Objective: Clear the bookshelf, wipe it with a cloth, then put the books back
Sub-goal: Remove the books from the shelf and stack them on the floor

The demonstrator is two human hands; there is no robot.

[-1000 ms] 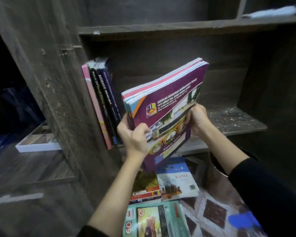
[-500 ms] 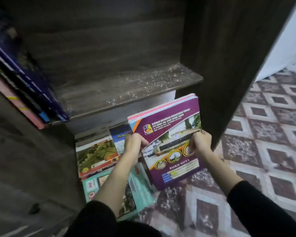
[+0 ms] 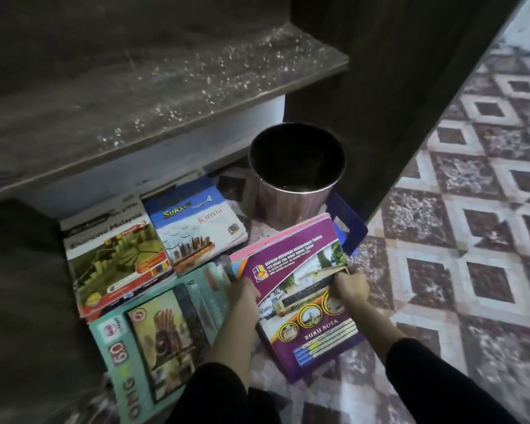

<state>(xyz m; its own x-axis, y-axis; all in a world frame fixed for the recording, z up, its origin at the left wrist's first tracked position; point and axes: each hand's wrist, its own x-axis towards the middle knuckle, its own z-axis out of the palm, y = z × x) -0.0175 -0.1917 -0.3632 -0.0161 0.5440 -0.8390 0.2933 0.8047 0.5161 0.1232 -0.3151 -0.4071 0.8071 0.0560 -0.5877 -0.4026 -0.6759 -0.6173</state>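
I hold a stack of thin books topped by a purple "Buku Nota" notebook (image 3: pixel 303 289) low over the patterned floor. My left hand (image 3: pixel 242 296) grips its left edge and my right hand (image 3: pixel 351 286) grips its right edge. To the left, books lie flat on the floor: a green and red one (image 3: pixel 114 255), a blue and white "Kimia" book (image 3: pixel 196 221) and a teal one (image 3: pixel 153 341). Above them the dusty wooden shelf board (image 3: pixel 166 93) shows bare and speckled.
A metal bin (image 3: pixel 294 175) stands open on the floor just behind the held stack, with a blue plastic object (image 3: pixel 354 231) beside it. The bookcase's dark side panel (image 3: pixel 395 87) rises at the right. Tiled floor (image 3: pixel 471 209) spreads to the right.
Both hands have carried the purple-topped stack off the shelf and down to near the floor beside the flat books. The view has tilted downward; the upright books on the shelf are out of sight.
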